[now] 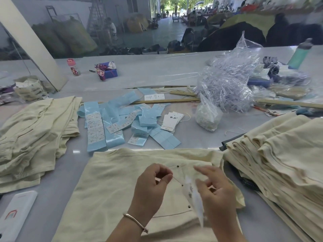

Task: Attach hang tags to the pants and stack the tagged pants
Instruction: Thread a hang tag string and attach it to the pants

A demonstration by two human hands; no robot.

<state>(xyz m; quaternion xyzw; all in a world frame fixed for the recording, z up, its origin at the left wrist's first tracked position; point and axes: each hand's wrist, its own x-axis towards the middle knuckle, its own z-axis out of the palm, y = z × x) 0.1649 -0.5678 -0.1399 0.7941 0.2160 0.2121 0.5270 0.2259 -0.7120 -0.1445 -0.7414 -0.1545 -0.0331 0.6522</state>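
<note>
Hands (183, 187) over pants (111, 186), tag (194, 198) between

Two hands are in view, the left hand (152, 182) and the right hand (214, 189), over one spread pair of cream pants (113, 186). Two stacks of cream pants flank it, the left stack (35, 137) and the right stack (279, 154); the number of pairs in each cannot be told. Also counted: one fan of white hang tags (172, 122), many blue label strips (111, 126) too overlapped to count, two clear plastic bags (227, 81), two bottles (299, 54) and one white phone (15, 213).
</note>
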